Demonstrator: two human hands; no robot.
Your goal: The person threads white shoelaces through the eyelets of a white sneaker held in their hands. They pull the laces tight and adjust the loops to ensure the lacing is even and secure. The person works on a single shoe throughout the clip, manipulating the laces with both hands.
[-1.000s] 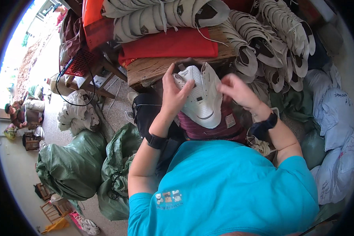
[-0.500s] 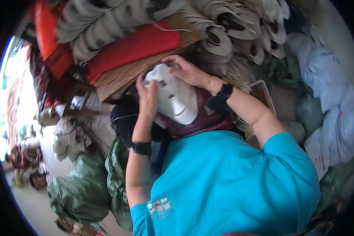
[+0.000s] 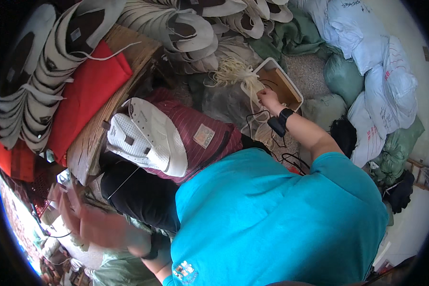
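Laces [image 3: 240, 76] gripped by right hand [image 3: 270, 100], seemingly.

Daylight was soft and even, brightest at the lower-left rim. Heavy fisheye bending and a black vignette ringed everything. The left hand [image 3: 88, 224] was smeared by motion blur.

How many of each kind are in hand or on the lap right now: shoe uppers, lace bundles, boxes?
White shoe upper on the lap: 1
Bundle of pale laces, gripped by the right hand: 1
Open box beside it: 1
Total: 3
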